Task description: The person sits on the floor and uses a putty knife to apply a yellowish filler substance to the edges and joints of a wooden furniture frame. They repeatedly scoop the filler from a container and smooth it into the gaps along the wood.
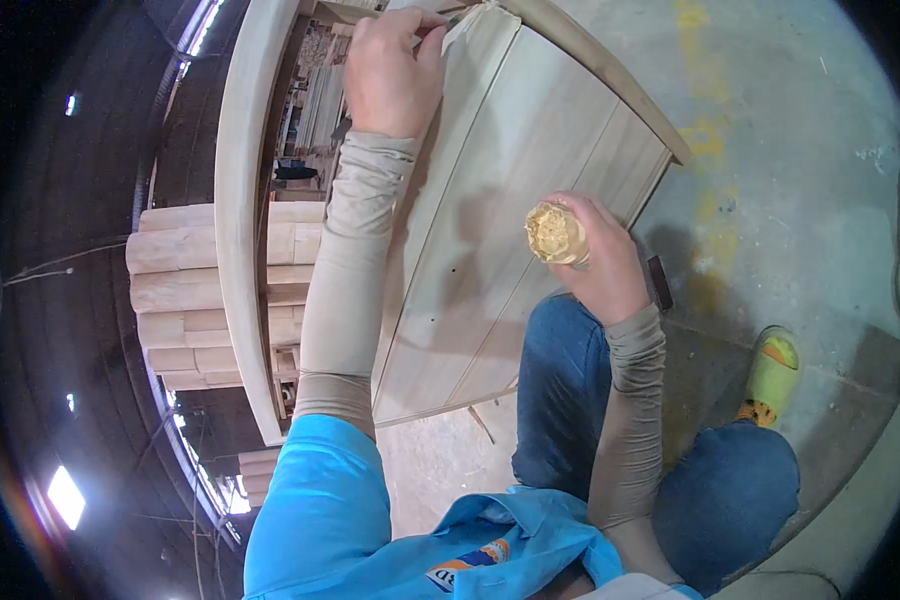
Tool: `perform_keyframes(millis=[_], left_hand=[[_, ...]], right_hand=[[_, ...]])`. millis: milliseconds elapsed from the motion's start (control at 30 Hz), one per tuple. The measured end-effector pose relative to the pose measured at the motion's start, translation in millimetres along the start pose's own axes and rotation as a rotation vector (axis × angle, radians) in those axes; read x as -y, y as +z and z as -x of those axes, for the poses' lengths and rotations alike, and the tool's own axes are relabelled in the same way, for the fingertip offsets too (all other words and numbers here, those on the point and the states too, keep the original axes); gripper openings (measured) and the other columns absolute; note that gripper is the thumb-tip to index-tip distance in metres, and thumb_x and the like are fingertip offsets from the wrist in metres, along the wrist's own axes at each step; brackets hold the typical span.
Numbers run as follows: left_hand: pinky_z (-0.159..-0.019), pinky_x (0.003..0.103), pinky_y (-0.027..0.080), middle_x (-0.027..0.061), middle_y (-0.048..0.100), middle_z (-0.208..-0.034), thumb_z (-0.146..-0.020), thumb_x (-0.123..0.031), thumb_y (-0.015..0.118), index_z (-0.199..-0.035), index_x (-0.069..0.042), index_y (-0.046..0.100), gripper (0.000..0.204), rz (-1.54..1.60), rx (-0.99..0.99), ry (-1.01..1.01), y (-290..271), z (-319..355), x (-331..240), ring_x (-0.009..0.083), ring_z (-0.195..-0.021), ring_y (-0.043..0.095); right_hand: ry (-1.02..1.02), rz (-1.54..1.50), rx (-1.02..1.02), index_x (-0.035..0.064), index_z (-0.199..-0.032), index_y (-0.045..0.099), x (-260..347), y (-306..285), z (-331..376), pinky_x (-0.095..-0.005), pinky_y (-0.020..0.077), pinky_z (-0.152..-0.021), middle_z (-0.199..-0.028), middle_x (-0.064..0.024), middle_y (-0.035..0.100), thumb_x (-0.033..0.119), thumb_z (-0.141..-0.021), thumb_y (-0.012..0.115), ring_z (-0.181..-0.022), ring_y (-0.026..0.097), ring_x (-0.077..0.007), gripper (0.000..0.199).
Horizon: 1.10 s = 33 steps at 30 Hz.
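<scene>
A wooden piece of furniture with a flat panel of pale boards point(515, 150) lies in front of me, framed by curved wooden rails. My left hand point(395, 75) reaches to its far end, fingers pinched together beside the panel's corner. Whatever those fingers hold is too small and hidden to name. My right hand point(607, 262) is wrapped round a small round container of tan paste point(553, 235), its rough, lumpy top turned towards me. The container is held above the panel's right part, near my knee.
A long curved wooden rail point(240, 200) runs along the panel's left side. Beyond it are stacked wooden pieces point(185, 290). Concrete floor point(800, 170) with worn yellow marks lies to the right, near my yellow-green shoe point(773, 375). A thin strip point(481, 425) lies below the panel.
</scene>
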State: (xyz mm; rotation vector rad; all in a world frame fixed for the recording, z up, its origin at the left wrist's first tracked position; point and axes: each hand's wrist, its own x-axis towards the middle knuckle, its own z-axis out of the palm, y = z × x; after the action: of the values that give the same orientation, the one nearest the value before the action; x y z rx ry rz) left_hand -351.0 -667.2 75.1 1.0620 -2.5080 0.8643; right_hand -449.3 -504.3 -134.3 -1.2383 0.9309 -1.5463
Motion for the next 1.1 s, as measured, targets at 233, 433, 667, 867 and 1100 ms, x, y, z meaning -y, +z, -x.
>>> perform_keyframes(millis=[233,433,667,867,1100], left_hand=[[-0.079,0.044,0.051,0.0176,0.071,-0.087,-0.081,-0.002,0.073,-0.090,0.000,0.073,0.009,0.042,-0.014,-0.096,5.6,0.9,-1.7,0.0370,-0.086,0.066],[-0.079,0.043,0.052,0.0179,0.072,-0.089,-0.081,-0.003,0.074,-0.089,0.000,0.075,0.009,0.050,0.003,-0.109,7.7,-4.9,-7.4,0.0363,-0.087,0.067],[-0.077,0.041,0.052,0.0172,0.072,-0.087,-0.081,-0.004,0.074,-0.089,0.000,0.075,0.010,0.062,-0.018,-0.083,8.5,-5.5,-7.1,0.0343,-0.084,0.067],[-0.071,0.038,0.050,0.0160,0.071,-0.084,-0.082,-0.003,0.073,-0.090,0.000,0.074,0.009,0.150,0.010,-0.156,1.8,0.0,-6.9,0.0302,-0.076,0.065],[-0.072,0.039,0.051,0.0156,0.070,-0.084,-0.082,-0.003,0.073,-0.092,-0.001,0.074,0.010,0.101,0.024,-0.127,5.4,-1.4,1.3,0.0298,-0.079,0.065]], right_hand=[[0.018,0.012,-0.006,0.0070,-0.126,0.059,1.3,0.7,0.3,-0.0386,0.0510,-0.098,-0.122,-0.0145,0.064,-0.005,-0.071,0.076,-0.116,0.063,-0.0360,0.058],[0.009,0.021,-0.004,0.0095,-0.126,0.057,-4.1,-0.2,-0.1,-0.0420,0.0519,-0.096,-0.123,-0.0138,0.062,-0.006,-0.072,0.074,-0.116,0.061,-0.0383,0.059],[0.003,0.028,-0.013,0.0064,-0.126,0.059,-5.1,-0.7,-1.7,-0.0389,0.0517,-0.097,-0.121,-0.0145,0.065,-0.005,-0.073,0.075,-0.115,0.064,-0.0354,0.057],[0.013,0.037,-0.011,0.0065,-0.126,0.059,-4.2,0.8,-1.4,-0.0386,0.0516,-0.097,-0.120,-0.0141,0.065,-0.004,-0.073,0.075,-0.114,0.064,-0.0349,0.056],[0.030,0.027,-0.009,0.0068,-0.125,0.059,-4.3,0.1,-3.1,-0.0389,0.0515,-0.098,-0.120,-0.0148,0.064,-0.005,-0.072,0.075,-0.115,0.064,-0.0355,0.057]])
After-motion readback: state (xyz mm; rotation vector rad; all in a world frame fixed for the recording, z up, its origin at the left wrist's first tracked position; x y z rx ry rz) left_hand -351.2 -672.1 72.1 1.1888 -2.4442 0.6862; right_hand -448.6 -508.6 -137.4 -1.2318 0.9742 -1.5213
